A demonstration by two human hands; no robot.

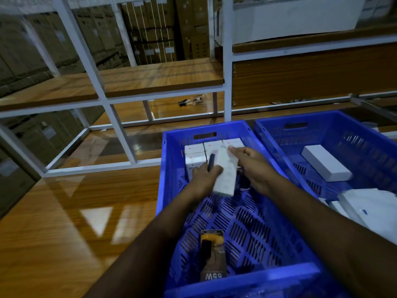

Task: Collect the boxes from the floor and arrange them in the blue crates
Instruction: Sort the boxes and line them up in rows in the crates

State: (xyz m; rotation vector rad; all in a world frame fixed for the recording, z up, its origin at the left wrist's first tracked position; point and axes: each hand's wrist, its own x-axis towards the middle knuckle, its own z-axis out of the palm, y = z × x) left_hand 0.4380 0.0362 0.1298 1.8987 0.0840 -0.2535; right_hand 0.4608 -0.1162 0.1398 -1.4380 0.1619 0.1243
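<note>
While over crate [171,160], box [225,173], left fingers [214,169] gripping

White metal rack frame [120,134] w/ wooden shelves [163,78] over glossy wood floor [53,222]; brown cartons [154,31] stacked behind; small dark object [182,102] on lower shelf.

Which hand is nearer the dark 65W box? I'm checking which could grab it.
Left. The left hand holds a white box straight beyond the 65W box; the right hand is beyond and further right.
</note>
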